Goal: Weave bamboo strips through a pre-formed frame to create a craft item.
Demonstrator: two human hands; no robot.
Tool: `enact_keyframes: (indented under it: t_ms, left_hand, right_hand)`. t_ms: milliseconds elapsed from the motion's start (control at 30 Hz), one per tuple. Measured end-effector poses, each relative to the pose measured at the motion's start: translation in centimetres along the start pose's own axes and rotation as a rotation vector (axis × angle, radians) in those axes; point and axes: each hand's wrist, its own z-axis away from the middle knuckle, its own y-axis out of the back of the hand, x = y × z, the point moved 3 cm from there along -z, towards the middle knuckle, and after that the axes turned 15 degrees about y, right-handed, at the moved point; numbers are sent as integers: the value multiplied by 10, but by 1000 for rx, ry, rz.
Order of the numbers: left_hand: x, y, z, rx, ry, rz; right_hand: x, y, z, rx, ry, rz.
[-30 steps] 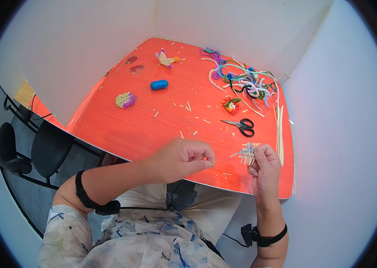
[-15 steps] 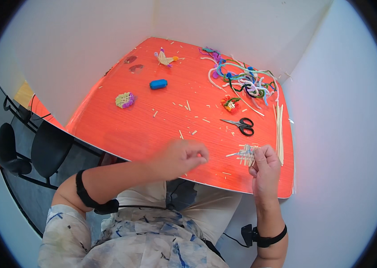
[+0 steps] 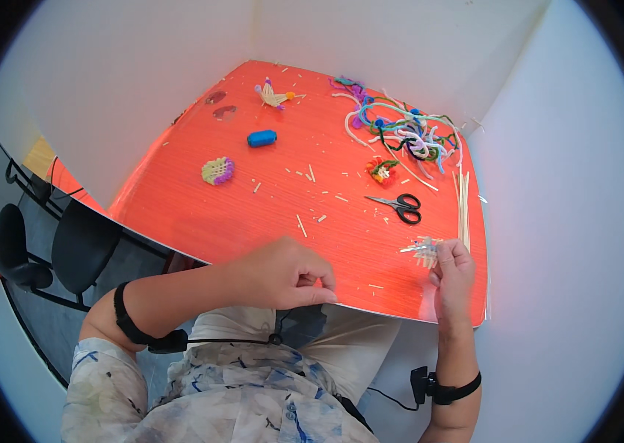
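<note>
My right hand (image 3: pixel 454 275) pinches a small woven piece of thin pale strips (image 3: pixel 425 253) by its right side, over the table's near right part. Strip ends stick out around it, and a whitish-blue strand runs through it. Near the front edge my left hand (image 3: pixel 293 273) is closed, fingers curled and thumb pressed towards them, with nothing visible in it. Black-handled scissors (image 3: pixel 406 209) lie beyond the woven piece, blades pointing left. Beside my right hand lies a bundle of long pale strips (image 3: pixel 463 207).
On the red table (image 3: pixel 201 221) are a yellow-purple woven piece (image 3: pixel 218 170), a blue spool (image 3: pixel 262 139), a star-shaped strip piece (image 3: pixel 273 97) and a red-orange woven piece (image 3: pixel 381 171). Tangled coloured yarn (image 3: pixel 412 133) fills the back right. White walls (image 3: pixel 386 37) enclose the back and sides.
My right hand has moved slightly right and the woven piece in it has turned. My left hand has dropped closer to the table's front edge. The yellow-purple piece has shifted slightly right.
</note>
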Motion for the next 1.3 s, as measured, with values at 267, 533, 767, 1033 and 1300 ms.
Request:
enact_keyframes:
  t_ms: [267, 533, 767, 1033, 1300]
  left_hand:
    - [-16, 58, 23, 284, -60, -28]
    - [-26, 125, 91, 479, -13, 287]
    - [-48, 152, 125, 149, -323, 511]
    - [-31, 124, 94, 25, 540, -61]
    - [-5, 100, 26, 451, 153, -342]
  right_hand:
    - [3, 26, -14, 96, 14, 32]
    - [13, 34, -26, 138, -14, 33]
    - [18, 42, -40, 165, -48, 36]
    - [1, 32, -47, -14, 9, 12]
    - [-21, 19, -39, -170, 92, 35]
